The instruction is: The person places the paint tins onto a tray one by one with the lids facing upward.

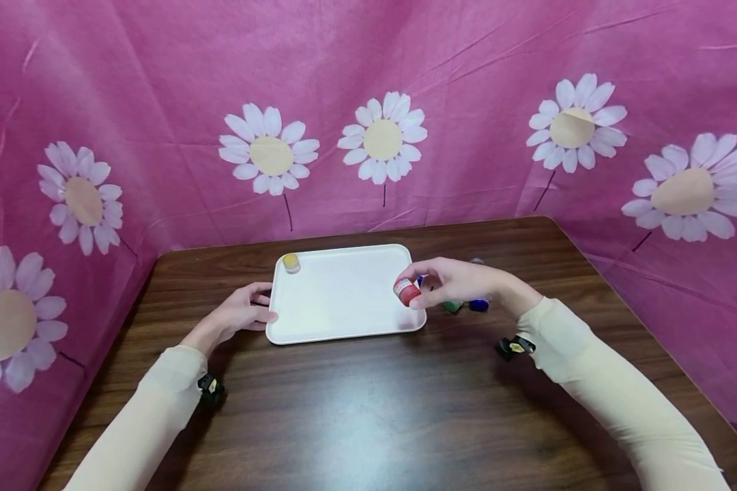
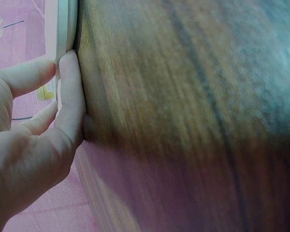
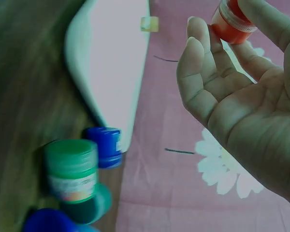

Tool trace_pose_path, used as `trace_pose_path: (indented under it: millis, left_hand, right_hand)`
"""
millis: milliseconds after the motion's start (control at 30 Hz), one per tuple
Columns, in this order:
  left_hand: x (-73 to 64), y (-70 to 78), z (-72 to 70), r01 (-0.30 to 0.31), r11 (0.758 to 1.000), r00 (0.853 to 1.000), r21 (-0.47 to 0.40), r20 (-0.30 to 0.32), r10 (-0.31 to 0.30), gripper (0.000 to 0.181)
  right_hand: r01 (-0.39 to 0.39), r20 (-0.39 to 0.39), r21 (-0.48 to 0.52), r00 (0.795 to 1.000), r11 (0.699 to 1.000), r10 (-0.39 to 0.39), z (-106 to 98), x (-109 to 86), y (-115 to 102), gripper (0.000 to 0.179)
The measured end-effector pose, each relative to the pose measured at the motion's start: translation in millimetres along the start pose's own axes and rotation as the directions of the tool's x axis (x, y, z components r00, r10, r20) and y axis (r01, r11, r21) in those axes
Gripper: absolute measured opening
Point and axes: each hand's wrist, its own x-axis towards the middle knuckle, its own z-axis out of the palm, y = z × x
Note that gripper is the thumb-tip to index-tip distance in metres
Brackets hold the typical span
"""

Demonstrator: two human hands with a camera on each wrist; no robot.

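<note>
A white tray [image 1: 344,293] lies on the wooden table, a small yellow-lidded jar [image 1: 291,263] standing in its far left corner. At the tray's left edge, my left hand [image 1: 243,311] grips the rim between thumb and fingers, as the left wrist view shows up close. My right hand [image 1: 460,279] pinches a small red paint jar [image 1: 407,291], tilted, above the tray's right end. In the right wrist view the red jar [image 3: 232,21] sits between thumb and fingertips. Beyond the tray's right edge are a green jar [image 3: 71,169] and a blue jar [image 3: 106,146].
Another dark blue jar [image 1: 479,305] is on the table just below my right wrist, and a grey-topped item [image 1: 476,260] shows behind that hand. A pink cloth with daisies [image 1: 381,61] hangs around the table's [image 1: 356,409] far and side edges.
</note>
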Motion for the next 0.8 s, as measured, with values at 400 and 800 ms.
trace_pose_path:
  millis: [400,800]
  left_hand:
    - [-0.4,0.9,2.4,0.015,1.000,1.000,0.004,-0.008,-0.014,0.080]
    - [0.8,-0.1,2.3,0.014,1.000,1.000,-0.011,-0.017,-0.014,0.079]
  right_hand:
    - [0.054,0.027,-0.071,0.998,0.996,-0.052,-5,29.3,-26,0.044]
    - [0.106,0.076,-0.011,0.992,0.994,-0.104,-2,61.8,-42,0.047]
